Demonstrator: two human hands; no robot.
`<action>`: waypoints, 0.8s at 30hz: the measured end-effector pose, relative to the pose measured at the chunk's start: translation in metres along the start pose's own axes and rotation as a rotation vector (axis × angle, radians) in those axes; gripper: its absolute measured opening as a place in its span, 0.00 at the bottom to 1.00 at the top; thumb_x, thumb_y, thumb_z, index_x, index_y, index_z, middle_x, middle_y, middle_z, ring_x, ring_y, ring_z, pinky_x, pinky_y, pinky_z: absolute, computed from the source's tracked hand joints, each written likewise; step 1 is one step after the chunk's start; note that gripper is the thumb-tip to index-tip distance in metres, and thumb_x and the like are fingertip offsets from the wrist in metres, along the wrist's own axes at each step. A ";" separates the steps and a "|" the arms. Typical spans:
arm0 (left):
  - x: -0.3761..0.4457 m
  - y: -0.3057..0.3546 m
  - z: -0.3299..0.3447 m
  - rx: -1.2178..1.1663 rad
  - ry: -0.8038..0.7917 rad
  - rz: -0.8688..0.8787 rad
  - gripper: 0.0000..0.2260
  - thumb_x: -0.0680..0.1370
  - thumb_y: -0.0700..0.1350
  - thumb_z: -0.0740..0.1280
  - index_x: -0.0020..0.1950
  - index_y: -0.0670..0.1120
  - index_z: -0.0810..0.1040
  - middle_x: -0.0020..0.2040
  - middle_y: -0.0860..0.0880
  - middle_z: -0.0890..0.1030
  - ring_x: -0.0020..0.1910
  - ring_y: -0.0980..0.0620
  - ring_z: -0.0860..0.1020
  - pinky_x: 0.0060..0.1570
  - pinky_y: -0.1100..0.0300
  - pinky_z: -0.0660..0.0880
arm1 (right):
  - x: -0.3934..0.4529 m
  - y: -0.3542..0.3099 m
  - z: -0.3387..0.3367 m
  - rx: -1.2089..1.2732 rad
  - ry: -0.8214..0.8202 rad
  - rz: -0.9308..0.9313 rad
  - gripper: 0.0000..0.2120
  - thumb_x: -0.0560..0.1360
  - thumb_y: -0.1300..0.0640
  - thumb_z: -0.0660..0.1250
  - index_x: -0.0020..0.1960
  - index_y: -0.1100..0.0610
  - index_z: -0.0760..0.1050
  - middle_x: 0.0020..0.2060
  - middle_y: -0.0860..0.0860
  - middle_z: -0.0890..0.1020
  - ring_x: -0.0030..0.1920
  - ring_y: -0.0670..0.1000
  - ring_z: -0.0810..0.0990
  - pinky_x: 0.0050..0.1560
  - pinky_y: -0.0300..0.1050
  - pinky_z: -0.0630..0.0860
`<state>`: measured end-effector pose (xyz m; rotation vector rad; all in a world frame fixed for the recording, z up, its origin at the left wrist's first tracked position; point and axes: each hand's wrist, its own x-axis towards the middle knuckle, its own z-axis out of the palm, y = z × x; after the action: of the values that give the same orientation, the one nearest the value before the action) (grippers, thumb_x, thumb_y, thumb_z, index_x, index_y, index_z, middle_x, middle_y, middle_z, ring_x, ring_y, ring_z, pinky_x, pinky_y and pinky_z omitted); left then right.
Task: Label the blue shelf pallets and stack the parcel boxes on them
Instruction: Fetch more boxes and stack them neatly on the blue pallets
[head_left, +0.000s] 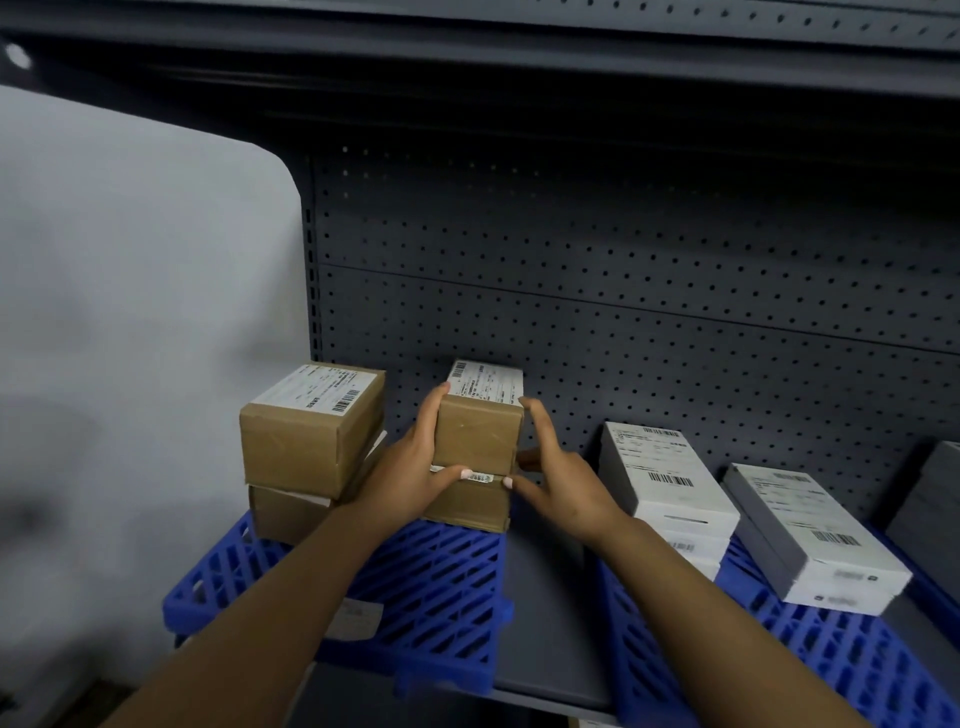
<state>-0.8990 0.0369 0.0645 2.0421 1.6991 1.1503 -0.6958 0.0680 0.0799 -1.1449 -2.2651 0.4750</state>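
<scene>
A blue slatted pallet (426, 571) lies on the grey shelf, with a pale label (356, 618) stuck near its front. Two stacks of brown parcel boxes stand at its back. On the right stack, the top brown box (478, 431) sits on a lower brown box (467, 506). My left hand (410, 467) holds the top box, fingers up its left side and thumb along its front bottom edge. My right hand (561, 478) touches the box's right edge with spread, fairly straight fingers. The left stack has a labelled brown box (306, 436) on another (283, 512).
A second blue pallet (810, 654) to the right carries a stack of white labelled boxes (670, 478) and another white and grey box (810, 540). A grey box edge (935, 488) shows at far right. Perforated grey back panel (623, 291) behind; white wall (130, 312) on the left.
</scene>
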 end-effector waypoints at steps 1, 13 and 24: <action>0.000 0.000 0.000 -0.006 0.006 0.002 0.43 0.74 0.49 0.72 0.75 0.61 0.41 0.70 0.48 0.69 0.53 0.56 0.75 0.46 0.68 0.70 | 0.000 0.000 0.001 0.003 0.006 0.002 0.43 0.75 0.53 0.68 0.73 0.37 0.39 0.57 0.53 0.81 0.54 0.53 0.81 0.54 0.50 0.78; 0.004 0.000 -0.005 -0.034 0.005 -0.046 0.52 0.70 0.51 0.75 0.73 0.64 0.33 0.68 0.47 0.73 0.58 0.51 0.77 0.56 0.51 0.77 | -0.003 -0.007 -0.002 -0.106 0.002 0.016 0.44 0.76 0.53 0.67 0.73 0.38 0.35 0.55 0.56 0.80 0.52 0.55 0.81 0.51 0.56 0.78; -0.012 0.017 -0.014 0.034 0.063 -0.128 0.55 0.70 0.55 0.74 0.74 0.56 0.29 0.77 0.48 0.57 0.70 0.50 0.67 0.61 0.60 0.67 | -0.022 -0.019 -0.028 -0.072 0.100 -0.064 0.42 0.76 0.50 0.67 0.77 0.44 0.40 0.75 0.50 0.59 0.72 0.53 0.63 0.65 0.48 0.69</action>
<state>-0.8969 0.0174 0.0795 1.9033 1.8626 1.1632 -0.6797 0.0412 0.1057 -1.1024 -2.2404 0.3069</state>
